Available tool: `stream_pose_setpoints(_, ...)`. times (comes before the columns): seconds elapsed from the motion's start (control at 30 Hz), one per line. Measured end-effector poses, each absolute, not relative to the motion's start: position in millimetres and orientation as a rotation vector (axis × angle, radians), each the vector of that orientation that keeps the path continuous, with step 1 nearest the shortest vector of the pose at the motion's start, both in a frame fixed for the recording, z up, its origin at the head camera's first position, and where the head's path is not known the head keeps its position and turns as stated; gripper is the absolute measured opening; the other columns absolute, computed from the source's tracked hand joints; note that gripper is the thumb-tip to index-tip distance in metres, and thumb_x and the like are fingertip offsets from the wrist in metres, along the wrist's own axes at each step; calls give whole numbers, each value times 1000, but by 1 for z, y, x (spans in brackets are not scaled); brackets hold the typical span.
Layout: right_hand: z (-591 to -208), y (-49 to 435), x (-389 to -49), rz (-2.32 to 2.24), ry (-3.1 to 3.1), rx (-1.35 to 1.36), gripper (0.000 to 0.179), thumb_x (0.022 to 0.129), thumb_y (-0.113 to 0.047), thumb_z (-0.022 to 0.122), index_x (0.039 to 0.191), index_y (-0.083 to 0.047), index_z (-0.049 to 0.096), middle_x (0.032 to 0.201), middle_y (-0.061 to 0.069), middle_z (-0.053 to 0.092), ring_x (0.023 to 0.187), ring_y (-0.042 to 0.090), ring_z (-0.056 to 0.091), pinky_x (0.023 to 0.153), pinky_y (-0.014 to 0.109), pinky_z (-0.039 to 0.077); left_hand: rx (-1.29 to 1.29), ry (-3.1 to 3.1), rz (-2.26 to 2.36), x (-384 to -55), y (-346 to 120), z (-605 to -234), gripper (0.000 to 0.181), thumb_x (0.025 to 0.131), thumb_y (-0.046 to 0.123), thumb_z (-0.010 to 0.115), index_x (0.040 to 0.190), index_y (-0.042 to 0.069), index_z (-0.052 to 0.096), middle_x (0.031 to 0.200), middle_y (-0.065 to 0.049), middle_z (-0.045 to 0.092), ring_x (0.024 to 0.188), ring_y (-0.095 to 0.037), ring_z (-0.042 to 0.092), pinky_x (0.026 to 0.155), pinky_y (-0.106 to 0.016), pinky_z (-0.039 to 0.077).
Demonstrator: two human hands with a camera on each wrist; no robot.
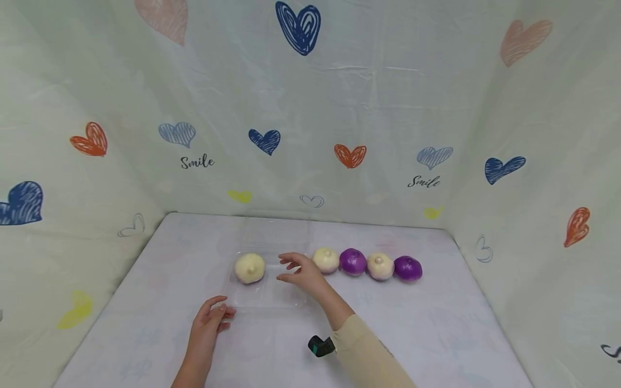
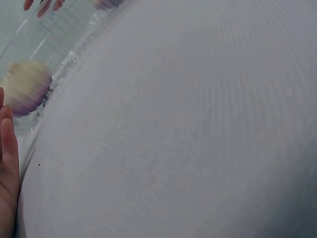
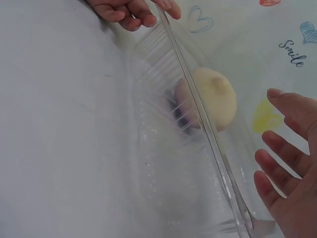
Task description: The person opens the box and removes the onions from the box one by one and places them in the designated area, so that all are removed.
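Note:
A clear plastic container (image 1: 271,303) sits on the table with a turnip (image 1: 249,268), cream on top and purple beneath, in its left part. My right hand (image 1: 302,272) hovers over the container's right part, fingers spread and holding nothing. At the front left corner, my left hand (image 1: 209,318) touches the container's edge with loosely bent fingers. To the right stands a row: a cream turnip (image 1: 325,261), a purple round vegetable (image 1: 352,262), another cream turnip (image 1: 380,267) and another purple one (image 1: 408,269). The left wrist view cuts off most of the left hand.
The container's transparent lid (image 1: 274,231) seems to stand raised at the back, its outline faint. A black device (image 1: 320,346) is at the right sleeve's cuff. Heart-printed cloth (image 1: 310,108) walls the white table (image 1: 436,334) at the back and sides.

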State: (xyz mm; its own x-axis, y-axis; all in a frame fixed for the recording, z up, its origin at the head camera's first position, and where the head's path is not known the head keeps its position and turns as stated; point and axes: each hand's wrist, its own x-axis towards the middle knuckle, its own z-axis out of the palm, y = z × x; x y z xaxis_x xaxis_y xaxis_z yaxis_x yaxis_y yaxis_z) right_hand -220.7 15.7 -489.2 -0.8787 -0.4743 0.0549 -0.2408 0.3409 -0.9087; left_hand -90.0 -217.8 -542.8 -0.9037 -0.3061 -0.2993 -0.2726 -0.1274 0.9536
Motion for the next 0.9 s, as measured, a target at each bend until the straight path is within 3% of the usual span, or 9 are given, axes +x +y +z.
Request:
stream_pose_setpoints(0.37,-500,-4,-218,-1535,2385,-614,44,83,-11,78,124,-5,63,114,7,66,101,23,59,81,31,48,629,-2023,-2245,-89,-217,-543,33,103,19,50,132,2,46,86,6,69,87,-8,62,74,-23,50)
stream_pose_setpoints(0.9,-503,-40,-222,-1529,2425,-568,33,79,-9,81,110,-7,69,119,8,58,111,32,56,87,37,49,599,-2025,-2253,-88,-218,-544,35,104,20,50,133,2,45,88,7,69,88,-7,62,75,-23,50)
